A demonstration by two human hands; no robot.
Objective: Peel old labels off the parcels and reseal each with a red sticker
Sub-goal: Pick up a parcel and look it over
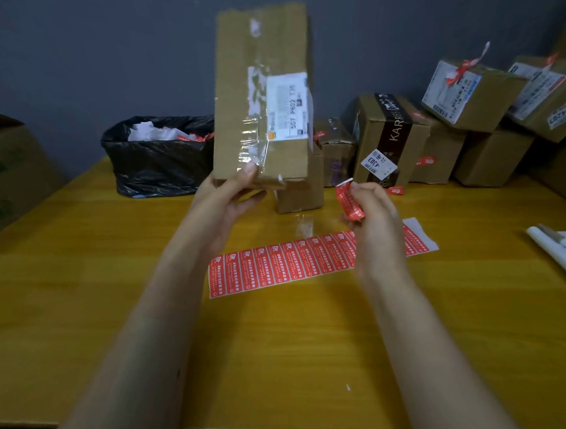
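My left hand [230, 194] grips the lower end of a tall brown cardboard parcel [234, 94], held upright above the table. A white shipping label [290, 106] and clear tape with torn paper remnants cover its right side. My right hand [372, 209] pinches a single curled red sticker [350, 202], just right of the parcel's base. A strip of several red stickers [278, 264] on white backing lies flat on the table under my hands.
A black bin bag [159, 159] with paper scraps stands at the back left. Several brown parcels [442, 131] are stacked at the back right, some with red stickers. A smaller box [302, 193] stands behind the held parcel. Rolled white paper [562, 253] lies at the right edge of the wooden table [95, 259].
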